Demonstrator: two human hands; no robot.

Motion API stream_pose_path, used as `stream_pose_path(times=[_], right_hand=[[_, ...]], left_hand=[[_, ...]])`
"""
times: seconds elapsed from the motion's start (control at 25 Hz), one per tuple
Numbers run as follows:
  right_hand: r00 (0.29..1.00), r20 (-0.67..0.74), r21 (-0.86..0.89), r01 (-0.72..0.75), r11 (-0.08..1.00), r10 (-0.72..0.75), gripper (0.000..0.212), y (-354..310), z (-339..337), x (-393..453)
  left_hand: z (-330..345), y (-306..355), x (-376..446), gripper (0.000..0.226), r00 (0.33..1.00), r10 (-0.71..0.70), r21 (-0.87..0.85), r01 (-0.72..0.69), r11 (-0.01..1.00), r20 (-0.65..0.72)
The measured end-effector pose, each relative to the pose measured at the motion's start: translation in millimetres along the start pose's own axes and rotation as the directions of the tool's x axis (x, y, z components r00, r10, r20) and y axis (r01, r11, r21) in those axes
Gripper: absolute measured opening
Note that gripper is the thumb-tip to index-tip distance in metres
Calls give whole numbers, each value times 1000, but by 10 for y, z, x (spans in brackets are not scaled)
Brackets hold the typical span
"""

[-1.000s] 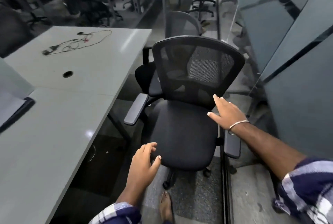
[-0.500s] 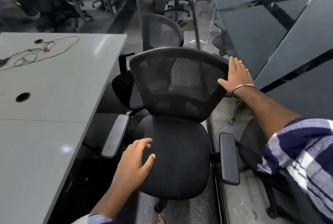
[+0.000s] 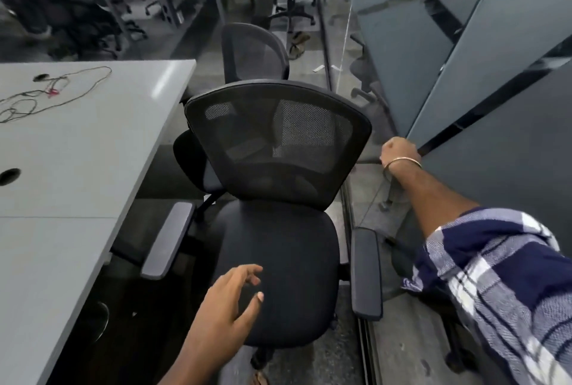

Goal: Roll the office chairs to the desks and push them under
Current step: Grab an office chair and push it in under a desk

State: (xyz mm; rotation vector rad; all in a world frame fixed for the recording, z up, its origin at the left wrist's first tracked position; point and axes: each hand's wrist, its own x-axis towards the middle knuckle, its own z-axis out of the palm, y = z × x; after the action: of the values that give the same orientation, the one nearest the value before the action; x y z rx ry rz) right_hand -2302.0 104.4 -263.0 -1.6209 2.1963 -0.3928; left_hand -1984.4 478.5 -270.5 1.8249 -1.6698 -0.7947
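Black office chair (image 3: 278,230) ungripped; left hand (image 3: 229,307) loose, right hand (image 3: 399,152) fisted.

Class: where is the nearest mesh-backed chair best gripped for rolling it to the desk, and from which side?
Probably the top rim of the backrest, from behind: the near chair stands with its seat facing the person, and that curved rim offers a firm, high edge.

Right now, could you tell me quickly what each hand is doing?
Left hand: open, fingers relaxed above the chair seat, holding nothing.
Right hand: fingers curled, beside the chair backrest; whether it grips anything cannot be told.
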Motion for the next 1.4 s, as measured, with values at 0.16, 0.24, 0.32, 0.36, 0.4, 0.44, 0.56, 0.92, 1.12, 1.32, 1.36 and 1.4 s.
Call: stream_pose_path(times=[0.16,0.24,0.32,0.36,0.4,0.44,0.56,0.92,1.12,1.32,1.36,1.4], right_hand=[[966,-7,216,253,943,-258,60,-349,-321,150],[945,81,112,306,945,-316,59,-569,-332,284],[939,132,34,316,948,-318,48,-731,-217,374],[946,109,7,307,952,-305,42,-785,-175,399],[957,71,-7,283,959,-282,38,-832,-110,407],[965,24,-21,263,965,-262,36,-838,-60,409],[974,-60,-29,217,976,-218,33,-724,63,308],[978,-132,-43,156,987,-160,32,92,-177,-711],[970,-192,42,157,987,-146,33,709,-287,-1775],[978,121,260,136,956,-172,49,1204,-318,-3108],[935,253,333,156,930,-247,47,1242,-358,-3299],[871,357,380,194,904,-337,44,1262,-421,-3431]], left_hand=[[180,234,-55,37,1000,8,1,-8,1000,-15],[252,299,-59,38,1000,4,16,-4,1000,-13],[305,374,-138,38,1000,24,21,-24,999,-1],[319,412,-176,38,999,30,7,-30,1000,-11],[312,410,-209,38,999,19,-2,-19,1000,-32],[308,383,-231,38,998,1,-4,-2,1000,-56],[290,256,-360,38,995,-81,-2,81,997,-65],[320,220,-750,30,968,-204,-145,183,972,-148],[696,282,-1055,25,951,-269,-257,225,940,-151],[901,338,-1442,23,945,-324,-338,288,896,-55],[932,363,-1503,23,942,-333,-346,299,890,-43],[955,414,-1571,27,944,-328,-366,293,883,-37]])
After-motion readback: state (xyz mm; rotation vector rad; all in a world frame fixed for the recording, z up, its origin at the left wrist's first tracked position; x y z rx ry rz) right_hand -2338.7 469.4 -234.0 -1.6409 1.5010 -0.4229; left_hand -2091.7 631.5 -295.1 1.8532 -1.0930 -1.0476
